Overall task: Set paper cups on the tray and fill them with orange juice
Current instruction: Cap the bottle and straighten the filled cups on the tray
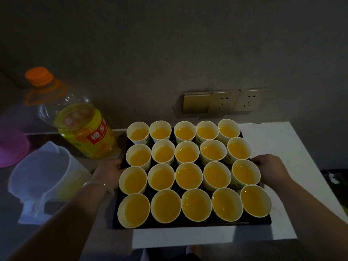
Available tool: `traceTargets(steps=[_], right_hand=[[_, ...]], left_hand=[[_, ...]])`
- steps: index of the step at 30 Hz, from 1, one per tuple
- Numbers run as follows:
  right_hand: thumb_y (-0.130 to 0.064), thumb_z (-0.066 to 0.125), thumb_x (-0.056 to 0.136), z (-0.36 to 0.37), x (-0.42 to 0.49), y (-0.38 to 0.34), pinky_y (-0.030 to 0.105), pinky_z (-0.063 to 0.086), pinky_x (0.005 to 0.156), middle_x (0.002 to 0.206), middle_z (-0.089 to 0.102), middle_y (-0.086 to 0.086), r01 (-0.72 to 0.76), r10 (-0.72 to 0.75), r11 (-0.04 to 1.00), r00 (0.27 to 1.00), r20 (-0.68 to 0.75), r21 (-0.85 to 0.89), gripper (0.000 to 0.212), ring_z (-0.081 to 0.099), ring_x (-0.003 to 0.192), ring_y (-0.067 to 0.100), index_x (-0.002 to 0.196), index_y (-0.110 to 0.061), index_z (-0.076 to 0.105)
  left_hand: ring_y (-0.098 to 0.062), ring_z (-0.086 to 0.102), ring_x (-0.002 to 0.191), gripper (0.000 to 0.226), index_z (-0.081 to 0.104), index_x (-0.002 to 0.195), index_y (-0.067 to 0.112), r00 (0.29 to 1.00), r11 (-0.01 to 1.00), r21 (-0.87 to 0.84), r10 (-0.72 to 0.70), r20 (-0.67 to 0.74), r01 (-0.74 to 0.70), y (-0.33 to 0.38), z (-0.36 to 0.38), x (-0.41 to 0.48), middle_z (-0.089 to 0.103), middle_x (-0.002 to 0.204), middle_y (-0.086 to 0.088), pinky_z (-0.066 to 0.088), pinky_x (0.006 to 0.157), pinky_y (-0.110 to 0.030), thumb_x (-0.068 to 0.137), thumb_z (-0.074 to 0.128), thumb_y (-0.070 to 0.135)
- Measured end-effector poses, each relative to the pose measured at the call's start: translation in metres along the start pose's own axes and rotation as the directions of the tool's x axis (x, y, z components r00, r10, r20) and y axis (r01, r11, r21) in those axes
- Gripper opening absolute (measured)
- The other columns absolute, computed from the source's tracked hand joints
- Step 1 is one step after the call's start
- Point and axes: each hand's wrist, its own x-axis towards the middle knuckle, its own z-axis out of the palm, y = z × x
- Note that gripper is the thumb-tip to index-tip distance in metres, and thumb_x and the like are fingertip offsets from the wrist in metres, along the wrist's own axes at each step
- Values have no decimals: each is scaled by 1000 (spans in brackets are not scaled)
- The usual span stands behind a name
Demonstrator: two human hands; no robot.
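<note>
- Left hand (108,173), right hand (271,169): fingers curled onto opposite edges of black tray (188,224).
- Paper cups (188,177): twenty, all holding orange juice.
- Juice bottle (84,132): capped, left of tray.

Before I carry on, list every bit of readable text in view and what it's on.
"橙多": white characters on the red label of the juice bottle; anything further is cut off by the curve.
Small print below it: too blurred to read.
On the paper cups: green leaf print, no readable words.
On the tray, pitcher and wall sockets: no text visible.
</note>
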Motion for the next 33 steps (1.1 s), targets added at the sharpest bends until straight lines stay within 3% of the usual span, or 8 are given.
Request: traceTargets(steps=[3,8,11,14,18,23,28,33], right_hand=[[-24,63,91,0,0,0,29,45,65,78,72,9,13,-13,1000,1000,-5,-28,20,64,73,23,85,-12,78],[-23,64,91,1,1,1,31,46,66,84,73,12,15,-16,999,1000,-18,-44,20,64,76,25,86,-10,78],[-22,64,91,0,-1,3,29,42,63,82,73,12,27,-29,998,999,-20,-62,20,63,72,24,84,-9,78],[-22,63,91,-2,-4,3,30,46,65,79,73,12,35,-36,996,999,-15,-82,21,65,74,25,83,-9,78],[-22,63,91,-3,-7,3,28,40,64,84,74,13,39,-41,994,999,-20,-99,20,61,73,23,87,-10,78],[-23,64,90,-5,-10,10,27,39,63,84,74,13,33,-37,994,999,-40,-102,20,65,78,26,86,-10,79],[-21,63,91,-12,-9,14,26,37,56,80,73,11,3,-7,995,999,-49,-100,20,56,65,18,84,-9,78],[-23,64,91,-21,-8,21,22,37,52,77,71,8,-17,12,995,999,-47,-102,20,57,64,17,84,-11,78]], left_hand=[[-9,48,68,8,65,84,9,1000,999,34,8,-1,-8,1,0,0,59,76,-2,32,54,-15,89,65,16],[-15,54,74,9,67,86,10,1000,1000,26,11,-14,-10,-2,0,1,63,79,-5,35,56,-23,88,67,18],[-14,52,70,11,66,81,9,1000,999,48,25,-6,-25,-2,2,4,60,74,-3,35,57,-24,88,66,18],[-11,50,67,14,67,86,6,1000,998,63,29,7,-29,-2,2,5,62,77,-5,35,56,-16,88,66,20],[-13,55,75,15,69,97,11,1000,999,41,16,24,-17,-2,2,5,67,88,-7,38,61,-26,87,67,23],[-16,59,79,16,70,94,12,999,997,74,-6,45,3,-1,6,7,68,89,-6,43,69,-28,88,66,26],[-19,61,85,21,69,100,13,998,996,91,-14,61,8,8,7,7,68,93,-6,47,74,-31,90,64,30],[-17,59,78,20,69,95,11,999,997,71,6,54,-10,20,9,6,68,88,-8,43,63,-28,90,63,30]])
